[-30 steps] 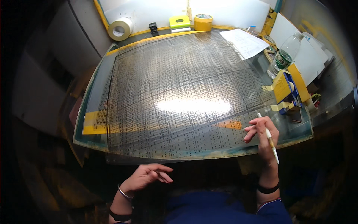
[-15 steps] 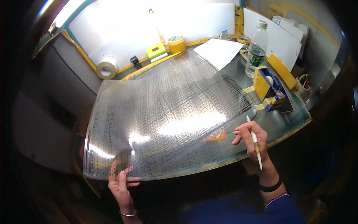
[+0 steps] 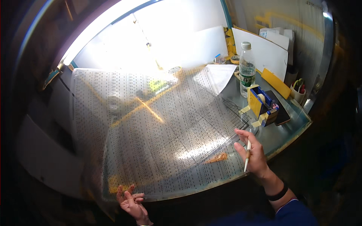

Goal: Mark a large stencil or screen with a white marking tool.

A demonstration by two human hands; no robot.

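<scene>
A large clear film sheet [image 3: 139, 147] with rows of small dark marks is raised over the table, its far left edge lifted high. My left hand [image 3: 132, 203] grips its near left edge, thumb on top and fingers showing through the film. At the sheet's right side, my right hand [image 3: 255, 154] holds a slim white pen-like tool [image 3: 248, 150] with a brownish middle, tucked by the thumb; its fingers stretch forward. Whether they touch the film I cannot tell. A finer dark-lined sheet [image 3: 235, 113] lies underneath. A small orange piece [image 3: 218, 157] shows near the front.
To the right stand a blue and yellow tape dispenser [image 3: 262, 103], a plastic bottle [image 3: 247, 71] and a cup of scissors [image 3: 298, 92]. A white paper [image 3: 222, 75] lies at the back. Through the film shows a yellow-green object [image 3: 156, 84]. A bright lamp [image 3: 102, 28] glows above.
The clear film has been lifted off the lined sheet, its far edge rising up and left. My right hand has spread its fingers toward the film's edge, the white tool turning steeper.
</scene>
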